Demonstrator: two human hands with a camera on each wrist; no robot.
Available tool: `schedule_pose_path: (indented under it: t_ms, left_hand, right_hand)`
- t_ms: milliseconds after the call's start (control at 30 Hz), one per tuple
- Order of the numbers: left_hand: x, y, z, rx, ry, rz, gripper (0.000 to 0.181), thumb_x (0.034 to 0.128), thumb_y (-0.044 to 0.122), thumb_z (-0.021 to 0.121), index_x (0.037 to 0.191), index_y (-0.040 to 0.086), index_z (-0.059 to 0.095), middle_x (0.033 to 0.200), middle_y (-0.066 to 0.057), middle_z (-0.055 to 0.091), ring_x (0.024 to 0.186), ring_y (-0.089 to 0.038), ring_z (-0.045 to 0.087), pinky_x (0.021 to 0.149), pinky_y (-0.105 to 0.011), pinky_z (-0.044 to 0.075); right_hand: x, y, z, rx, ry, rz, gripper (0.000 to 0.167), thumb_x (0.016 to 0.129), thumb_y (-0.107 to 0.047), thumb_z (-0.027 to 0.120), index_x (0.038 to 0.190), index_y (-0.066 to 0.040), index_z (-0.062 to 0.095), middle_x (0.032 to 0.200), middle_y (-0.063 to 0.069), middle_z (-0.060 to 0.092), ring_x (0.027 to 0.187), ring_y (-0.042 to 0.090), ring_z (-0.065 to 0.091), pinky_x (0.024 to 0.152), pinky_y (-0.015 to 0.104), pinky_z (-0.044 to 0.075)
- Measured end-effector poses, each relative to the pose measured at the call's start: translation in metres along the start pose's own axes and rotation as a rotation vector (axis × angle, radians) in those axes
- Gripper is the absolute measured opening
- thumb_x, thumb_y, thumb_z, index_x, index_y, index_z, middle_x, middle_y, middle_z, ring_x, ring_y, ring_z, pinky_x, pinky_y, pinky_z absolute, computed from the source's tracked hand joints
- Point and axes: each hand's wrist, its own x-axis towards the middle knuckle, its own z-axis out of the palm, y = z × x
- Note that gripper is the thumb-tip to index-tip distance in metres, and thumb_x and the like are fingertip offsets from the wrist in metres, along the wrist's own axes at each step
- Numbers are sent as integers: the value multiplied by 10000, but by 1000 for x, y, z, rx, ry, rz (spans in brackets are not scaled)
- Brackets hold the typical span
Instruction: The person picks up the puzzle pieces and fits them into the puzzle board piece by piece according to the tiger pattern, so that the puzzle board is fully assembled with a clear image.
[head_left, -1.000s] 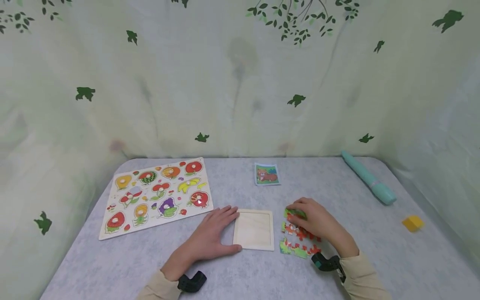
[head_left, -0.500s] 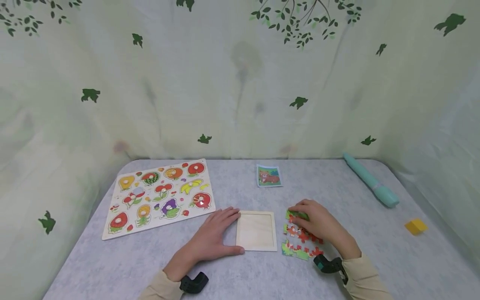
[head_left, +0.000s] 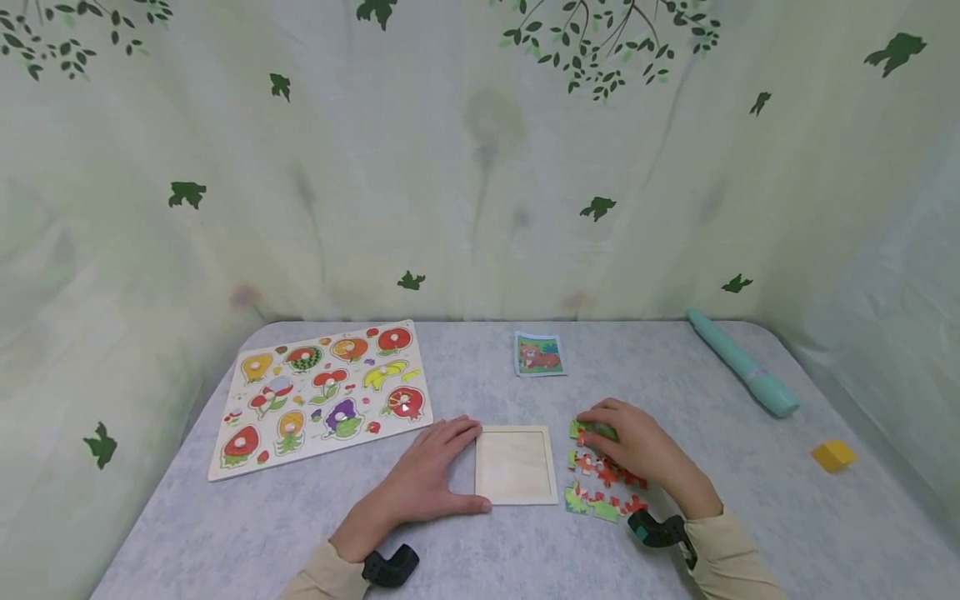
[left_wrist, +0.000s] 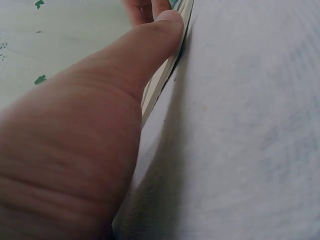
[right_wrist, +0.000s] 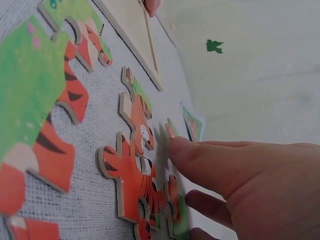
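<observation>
My left hand (head_left: 429,479) lies at the left side of the shallow wooden puzzle tray (head_left: 516,465). Its fairly straight fingertips touch the tray's upper-left corner, its thumb the lower-left one. Bare wood shows inside the tray. To the right lie tiger jigsaw pieces (head_left: 592,505) in rows, orange and green, some joined. My right hand (head_left: 630,437) is over the upper row, index finger and thumb on either side of a green piece (head_left: 576,429). In the right wrist view the thumb (right_wrist: 182,150) is close to that row; whether it pinches a piece is hidden.
A fruit knob puzzle board (head_left: 322,400) lies at the left. A small bear picture card (head_left: 540,356) is behind the tray. At the right are a teal tube-shaped object (head_left: 742,364) and a yellow block (head_left: 833,456). A printed curtain (head_left: 480,167) surrounds the table.
The head view has shifted slightly, so everything sits a little lower and to the right. Both hands keep their places beside the tray and over the pieces.
</observation>
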Motion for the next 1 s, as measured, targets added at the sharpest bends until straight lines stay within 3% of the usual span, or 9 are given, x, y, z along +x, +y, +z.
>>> schedule_pose_path:
  t_ms: [433, 1000]
  left_hand:
    - [0, -2, 2, 1, -8, 21, 1048, 764, 713, 777, 1562, 115, 455, 1632, -22, 416, 1540, -239, 323, 1270, -515, 245]
    - [-1, 0, 0, 10, 1, 20, 1053, 763, 706, 780, 1567, 112, 447, 1638, -25, 410, 1547, -231, 310, 1269, -511, 244]
  right_hand:
    - [-1, -3, 6, 0, 20, 13, 277, 944, -240, 773, 1205, -150, 759, 1149, -13, 693, 1024, 181, 650, 889, 414, 592]
    - [2, -14, 6, -18, 107, -75, 264, 917, -201, 802, 1174, -152, 767, 1125, 3, 707, 1022, 206, 667, 862, 420, 599]
